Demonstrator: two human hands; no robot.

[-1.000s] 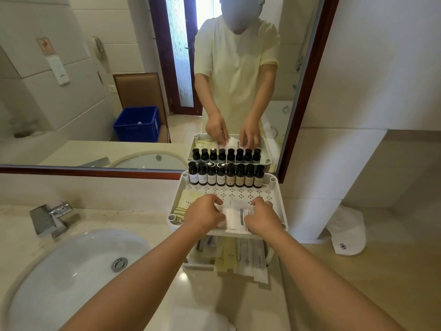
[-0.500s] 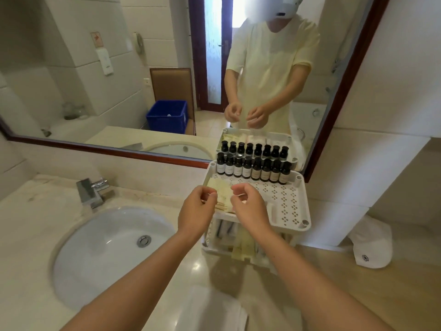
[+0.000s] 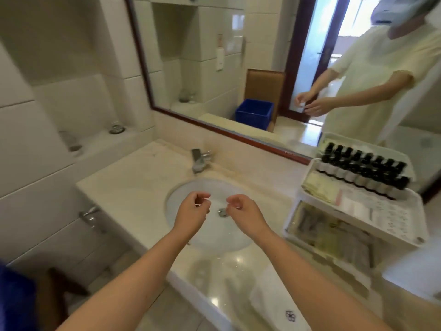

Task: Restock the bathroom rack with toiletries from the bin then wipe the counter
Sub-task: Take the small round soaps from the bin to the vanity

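**Both hands half-curled over the sink, rack off at 3 o'clock**

The left hand (image 3: 192, 211) and right hand (image 3: 242, 212) hang side by side above the sink (image 3: 181, 195), apart from each other, fingers curled in toward the thumbs. I cannot tell whether either pinches anything, as the picture is too blurred. The drain (image 3: 222, 212) shows between them, and the tap (image 3: 199, 158) stands at 12 o'clock.

At 3 o'clock the white two-tier rack (image 3: 393, 238) stands on the pale counter (image 3: 133, 187), against the mirror (image 3: 214, 68). Along the back of its perforated top tray runs a row of dark bottles (image 3: 362, 169) with black caps and pale labels. Pale yellow sachets (image 3: 319, 187) lie at the tray's left end. Flat packets (image 3: 334, 237) fill the lower shelf. At 1 o'clock, the mirror reflects a blue bin (image 3: 254, 113).
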